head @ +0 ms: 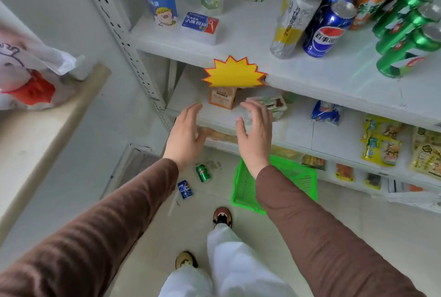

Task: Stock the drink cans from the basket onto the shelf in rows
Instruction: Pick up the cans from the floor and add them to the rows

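Both hands empty, fingers spread, at mid-frame

Left hand (185, 133) and right hand (255, 133) hover side by side holding nothing; cans (327, 31) stand in rows on the shelf (250, 41) at upper right, while a green can (203, 173) and a blue can (185, 189) lie on the floor just left of the green basket (243, 191) at lower centre

Brown ribbed sleeves (114, 215), white trousers (238, 268), brown-and-tan shoes (222, 217).
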Available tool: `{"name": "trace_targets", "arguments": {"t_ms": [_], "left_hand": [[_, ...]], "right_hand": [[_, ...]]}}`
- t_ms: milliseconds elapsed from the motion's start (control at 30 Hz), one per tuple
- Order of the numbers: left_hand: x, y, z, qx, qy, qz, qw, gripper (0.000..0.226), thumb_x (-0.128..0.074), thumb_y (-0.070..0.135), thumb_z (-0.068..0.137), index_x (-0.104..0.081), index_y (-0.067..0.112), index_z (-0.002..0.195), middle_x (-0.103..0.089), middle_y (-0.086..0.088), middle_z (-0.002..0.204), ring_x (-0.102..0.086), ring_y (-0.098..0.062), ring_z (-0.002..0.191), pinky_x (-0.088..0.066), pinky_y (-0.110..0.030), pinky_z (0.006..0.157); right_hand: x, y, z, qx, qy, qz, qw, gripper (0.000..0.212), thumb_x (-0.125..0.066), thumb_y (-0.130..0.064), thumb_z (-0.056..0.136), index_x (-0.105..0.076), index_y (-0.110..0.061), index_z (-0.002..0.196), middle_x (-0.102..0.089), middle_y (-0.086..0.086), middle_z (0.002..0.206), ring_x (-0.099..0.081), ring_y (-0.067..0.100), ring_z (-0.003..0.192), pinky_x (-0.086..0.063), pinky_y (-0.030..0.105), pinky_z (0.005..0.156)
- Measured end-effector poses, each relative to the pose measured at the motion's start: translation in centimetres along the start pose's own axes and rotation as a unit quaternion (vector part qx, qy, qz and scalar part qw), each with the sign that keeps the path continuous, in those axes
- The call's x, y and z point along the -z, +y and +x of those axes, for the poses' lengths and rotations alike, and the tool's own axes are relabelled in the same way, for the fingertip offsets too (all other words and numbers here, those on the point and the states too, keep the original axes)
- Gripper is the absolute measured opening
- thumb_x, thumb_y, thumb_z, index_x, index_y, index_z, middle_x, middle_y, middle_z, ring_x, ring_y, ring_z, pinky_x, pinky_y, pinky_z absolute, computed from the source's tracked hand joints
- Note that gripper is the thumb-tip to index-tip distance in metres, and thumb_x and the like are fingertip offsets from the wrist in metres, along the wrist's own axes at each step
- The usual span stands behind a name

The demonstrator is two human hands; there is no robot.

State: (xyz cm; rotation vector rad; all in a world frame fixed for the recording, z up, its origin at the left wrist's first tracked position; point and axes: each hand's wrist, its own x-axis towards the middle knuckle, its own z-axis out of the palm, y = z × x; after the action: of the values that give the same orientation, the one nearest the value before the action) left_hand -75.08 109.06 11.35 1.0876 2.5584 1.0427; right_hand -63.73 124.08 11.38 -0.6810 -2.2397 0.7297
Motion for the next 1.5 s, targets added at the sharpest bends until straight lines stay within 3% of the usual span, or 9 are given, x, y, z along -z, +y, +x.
{"name": "trace_targets", "arguments": {"t_ms": [233,433,567,733,1033,1233,1400,1500], "left_hand": [[-4.6,-11.1,-12.8,0.161,-0.080,0.008,0.984,0.072,-0.062,0.009,0.085,-0.029,0.013,0.149,-0.034,-0.008,0.152,-0.031,-0.026,0.139,-0.021,-0.025,0.113],[-12.1,-20.0,-20.1,0.253,-0.139,0.005,0.957,0.073,-0.063,0.016,0.087,-0.028,0.014,0.150,-0.038,-0.011,0.149,-0.035,-0.029,0.137,-0.031,-0.036,0.113],[-18.5,-25.5,-21.4,0.291,-0.140,-0.016,0.946,0.071,-0.063,0.011,0.086,-0.031,0.016,0.148,-0.037,-0.007,0.149,-0.039,-0.026,0.134,-0.032,-0.032,0.110],[-27.6,-32.6,-20.7,0.298,-0.138,-0.010,0.944,0.066,-0.059,0.010,0.085,-0.033,0.015,0.146,-0.039,-0.005,0.145,-0.036,-0.025,0.133,-0.033,-0.034,0.110],[-40.4,-43.1,-18.9,0.285,-0.147,0.015,0.947,0.065,-0.060,0.016,0.087,-0.034,0.020,0.147,-0.043,-0.005,0.144,-0.042,-0.024,0.129,-0.039,-0.036,0.107],[-44.2,-47.6,-19.3,0.244,-0.131,0.028,0.960,0.062,-0.059,0.010,0.088,-0.037,0.016,0.145,-0.045,-0.005,0.143,-0.044,-0.022,0.129,-0.034,-0.026,0.105],[-45.1,-50.0,-20.5,0.209,-0.135,0.036,0.968,0.065,-0.058,0.006,0.086,-0.038,0.019,0.146,-0.045,-0.002,0.144,-0.044,-0.021,0.127,-0.038,-0.031,0.105],[-44.5,-49.5,-20.9,0.223,-0.142,0.035,0.964,0.066,-0.058,0.006,0.085,-0.037,0.021,0.146,-0.047,-0.002,0.142,-0.047,-0.022,0.123,-0.043,-0.036,0.102]], "right_hand": [[-7.7,3.4,-14.8,-0.131,-0.118,0.009,0.984,0.020,-0.061,-0.006,0.090,-0.065,-0.014,0.109,-0.061,0.000,0.110,-0.056,0.022,0.106,-0.045,0.037,0.090],[-16.1,9.7,-25.7,-0.316,-0.175,0.000,0.933,0.023,-0.061,-0.002,0.090,-0.066,-0.017,0.107,-0.063,0.000,0.109,-0.060,0.024,0.099,-0.050,0.040,0.084],[-22.4,15.5,-30.4,-0.352,-0.223,-0.024,0.909,0.021,-0.062,-0.005,0.091,-0.065,-0.016,0.107,-0.065,0.001,0.109,-0.062,0.027,0.096,-0.051,0.040,0.083],[-30.8,23.4,-32.2,-0.326,-0.284,-0.036,0.901,0.021,-0.061,-0.013,0.094,-0.065,-0.014,0.114,-0.063,0.003,0.116,-0.062,0.026,0.101,-0.051,0.040,0.088],[-45.0,35.4,-32.9,-0.306,-0.315,-0.080,0.895,0.034,-0.068,-0.024,0.092,-0.062,-0.011,0.122,-0.060,0.008,0.122,-0.057,0.029,0.112,-0.048,0.040,0.093],[-51.4,40.3,-34.3,-0.331,-0.362,-0.137,0.860,0.070,-0.077,-0.043,0.083,-0.049,-0.004,0.133,-0.052,0.016,0.131,-0.047,0.035,0.120,-0.039,0.037,0.096],[-54.0,42.0,-35.1,-0.383,-0.362,-0.103,0.844,0.078,-0.085,-0.046,0.073,-0.050,-0.006,0.129,-0.056,0.014,0.127,-0.053,0.034,0.116,-0.045,0.037,0.096],[-52.7,40.5,-35.1,-0.426,-0.326,-0.045,0.843,0.071,-0.086,-0.047,0.065,-0.055,-0.011,0.118,-0.064,0.011,0.113,-0.063,0.032,0.103,-0.055,0.043,0.091]]}}
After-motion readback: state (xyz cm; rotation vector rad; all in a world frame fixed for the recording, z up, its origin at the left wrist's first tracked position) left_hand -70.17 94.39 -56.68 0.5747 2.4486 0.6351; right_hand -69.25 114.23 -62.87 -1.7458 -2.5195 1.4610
